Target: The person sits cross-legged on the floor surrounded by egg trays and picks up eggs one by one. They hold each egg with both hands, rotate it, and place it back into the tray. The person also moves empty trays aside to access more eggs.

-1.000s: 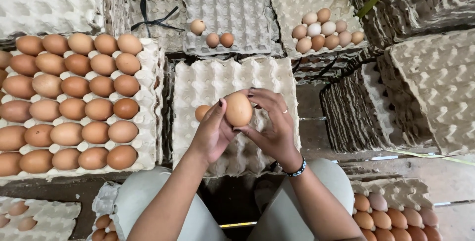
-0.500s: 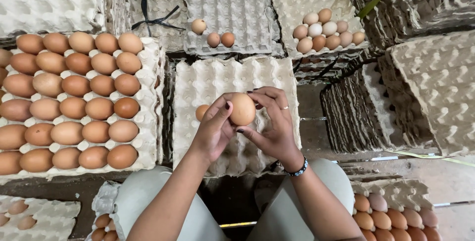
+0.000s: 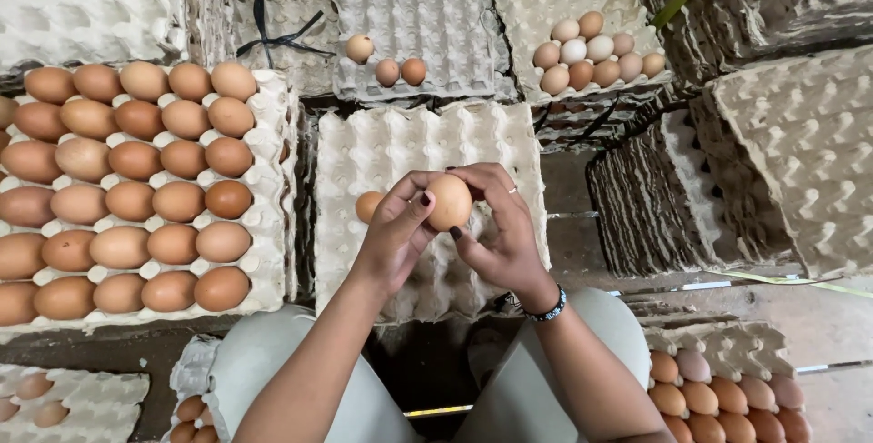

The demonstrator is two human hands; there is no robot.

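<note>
So I've got one brown egg pinched between both hands, right over the middle of the mostly empty tray in front of me. My left hand has its thumb and fingertips closed on the egg's left side, and my right hand wraps it from the right and from above, thumb underneath. Both are closed on it, so the egg sits up off the cardboard, not in any cup.

Just left of my left hand there's a single egg already sitting in a cup of that same tray, partly hidden behind my fingers.

The whole place is grey pulp trays, stacked up on all sides, with dark gaps and a bit of bare floor showing between the stacks. My knees in pale trousers are at the bottom of the view.

On my left is a full tray packed with rows of brown eggs. Straight ahead, past my tray, another one holds three eggs along its near edge. Up and to the right there's a cluster of paler eggs on its own tray. Down by my right knee is another batch of brown eggs, and a few more peek out near my left knee. Tall stacks of empty trays lean in on the right.
</note>
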